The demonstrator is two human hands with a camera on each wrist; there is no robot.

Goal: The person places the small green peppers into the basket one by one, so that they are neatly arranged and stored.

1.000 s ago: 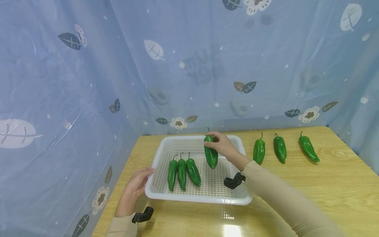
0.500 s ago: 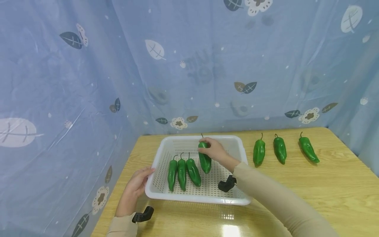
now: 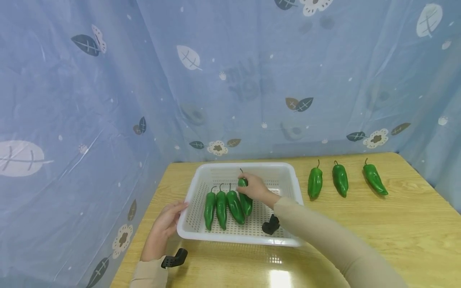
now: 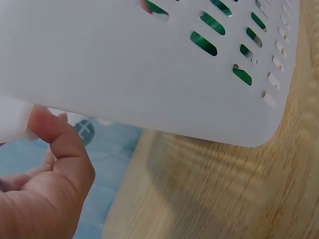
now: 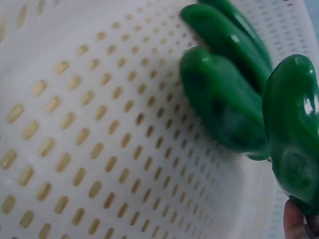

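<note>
Wooden table (image 3: pixel 360 224), right hand (image 3: pixel 255 188) gripping pepper (image 3: pixel 246 202)

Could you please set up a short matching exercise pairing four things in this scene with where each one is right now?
Things:
1. left hand
2. right hand
3. white basket
4. three loose peppers

Places:
A. on the table to the right of the basket
B. holds a green pepper inside the basket
C. on the wooden table, with three peppers lying in it
D. touches the basket's left rim

Pairs: 1-D, 2-B, 3-C, 4-A
</note>
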